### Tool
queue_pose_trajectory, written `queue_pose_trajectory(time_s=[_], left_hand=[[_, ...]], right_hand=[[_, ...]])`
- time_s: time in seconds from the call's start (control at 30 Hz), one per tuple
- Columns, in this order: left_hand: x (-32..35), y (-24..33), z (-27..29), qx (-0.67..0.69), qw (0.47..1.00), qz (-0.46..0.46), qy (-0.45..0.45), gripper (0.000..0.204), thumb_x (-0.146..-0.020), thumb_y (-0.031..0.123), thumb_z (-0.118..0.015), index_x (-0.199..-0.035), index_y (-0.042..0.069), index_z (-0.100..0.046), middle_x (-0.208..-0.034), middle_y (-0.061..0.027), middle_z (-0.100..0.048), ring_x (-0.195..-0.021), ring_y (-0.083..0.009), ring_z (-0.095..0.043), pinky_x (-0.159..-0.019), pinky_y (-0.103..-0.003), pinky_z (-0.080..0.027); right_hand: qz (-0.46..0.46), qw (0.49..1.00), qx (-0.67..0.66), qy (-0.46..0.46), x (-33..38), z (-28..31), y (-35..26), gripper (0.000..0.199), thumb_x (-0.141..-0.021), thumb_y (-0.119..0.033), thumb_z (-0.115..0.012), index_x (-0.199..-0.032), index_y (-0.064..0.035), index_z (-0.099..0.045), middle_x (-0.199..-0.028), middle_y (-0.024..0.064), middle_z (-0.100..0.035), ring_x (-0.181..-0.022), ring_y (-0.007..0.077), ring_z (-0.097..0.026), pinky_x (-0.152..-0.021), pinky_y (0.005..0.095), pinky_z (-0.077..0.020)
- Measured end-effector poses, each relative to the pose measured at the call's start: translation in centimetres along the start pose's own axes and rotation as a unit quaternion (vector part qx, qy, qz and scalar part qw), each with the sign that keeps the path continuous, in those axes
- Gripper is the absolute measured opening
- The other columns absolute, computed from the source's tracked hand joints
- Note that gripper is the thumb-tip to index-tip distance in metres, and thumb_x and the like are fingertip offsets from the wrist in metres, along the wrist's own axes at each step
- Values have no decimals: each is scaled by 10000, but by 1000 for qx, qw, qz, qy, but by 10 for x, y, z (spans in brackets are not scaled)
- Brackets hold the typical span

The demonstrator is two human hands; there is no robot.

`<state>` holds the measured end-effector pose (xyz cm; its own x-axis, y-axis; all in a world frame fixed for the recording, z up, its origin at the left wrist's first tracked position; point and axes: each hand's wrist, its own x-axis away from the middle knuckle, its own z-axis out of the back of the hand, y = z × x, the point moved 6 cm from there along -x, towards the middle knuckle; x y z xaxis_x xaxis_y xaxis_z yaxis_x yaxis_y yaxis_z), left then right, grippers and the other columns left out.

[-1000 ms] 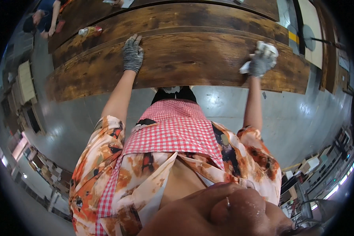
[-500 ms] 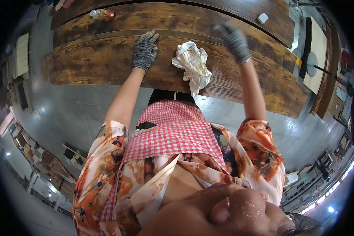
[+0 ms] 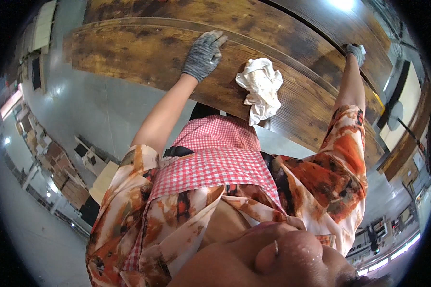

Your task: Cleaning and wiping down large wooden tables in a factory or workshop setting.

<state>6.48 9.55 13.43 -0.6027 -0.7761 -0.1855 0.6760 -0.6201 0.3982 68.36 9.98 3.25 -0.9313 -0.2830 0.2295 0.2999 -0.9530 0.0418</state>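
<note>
My left hand (image 3: 203, 56), in a grey striped glove with pale fingertips, rests on the nearest brown wood board (image 3: 129, 60) with nothing in its grasp. A crumpled, stained white cloth (image 3: 261, 86) lies on that board to the right of it, its tail reaching the near edge. At far right my outstretched right hand (image 3: 354, 53), gloved alike, has its fingers around a small white block (image 3: 363, 49) on the farther board (image 3: 316, 21). Only a sliver of the block shows past the fingers.
A dark gap (image 3: 316, 31) runs between the boards. Beyond their right end stand a round grey fan (image 3: 395, 116) and a pale panel (image 3: 407, 95). Cartons (image 3: 64, 179) are stacked at the left across the grey floor.
My right hand has reached out to the right and taken hold of the white block. My left hand stays on the near board. The view has turned, and the bottle has left it.
</note>
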Motion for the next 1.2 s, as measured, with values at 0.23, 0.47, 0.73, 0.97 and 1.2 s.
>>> queue_pose_trajectory(time_s=[0.23, 0.47, 0.73, 0.97, 1.2], left_hand=[[-11, 6, -5, 12, 1000, -22, -8, 499, -862, 137, -544, -1358, 95, -522, -1382, -138, -520, -1296, -323, -471, -1135, -443, -349], [-5, 0, -3, 52, 998, 10, 36, 579, -862, 261, -625, -1396, 101, -470, -1418, -138, -479, -1304, -333, -452, -1126, -456, -351], [-15, 12, -51, 77, 997, 25, -6, 923, -718, 447, -761, -1471, 98, -355, -1422, -175, -435, -1322, -356, -398, -1162, -482, -248], [-23, 25, -70, 217, 976, -28, 27, 806, -742, 445, -768, -1376, 62, -449, -1344, -189, -485, -1253, -382, -453, -1106, -480, -336], [-11, -13, -80, 177, 983, -15, 50, 703, -769, 387, -764, -1341, 89, -484, -1311, -163, -515, -1221, -371, -480, -1081, -470, -358]], right_hand=[[105, 972, -197, 71, 3, 6, 2, 318, -802, -327, -743, -1082, -175, -724, -1219, 139, -658, -1019, 297, -682, -915, 382, -540], [146, 520, -738, -405, 300, 14, -70, 501, -855, -118, -736, -1295, -47, -507, -1115, 154, -640, -922, 246, -677, -770, 327, -601], [118, 326, -770, -535, 420, -33, -81, 706, -878, 38, -625, -1508, -120, -350, -1439, 169, -443, -1203, 305, -552, -947, 406, -560], [127, 600, -632, -474, 428, -55, -74, 673, -818, 104, -588, -1437, -102, -425, -1264, 131, -567, -1065, 254, -616, -827, 343, -574], [247, 558, -658, -441, 434, -53, -87, 643, -828, 43, -691, -1414, -72, -451, -1345, 110, -555, -1130, 246, -600, -970, 347, -515]])
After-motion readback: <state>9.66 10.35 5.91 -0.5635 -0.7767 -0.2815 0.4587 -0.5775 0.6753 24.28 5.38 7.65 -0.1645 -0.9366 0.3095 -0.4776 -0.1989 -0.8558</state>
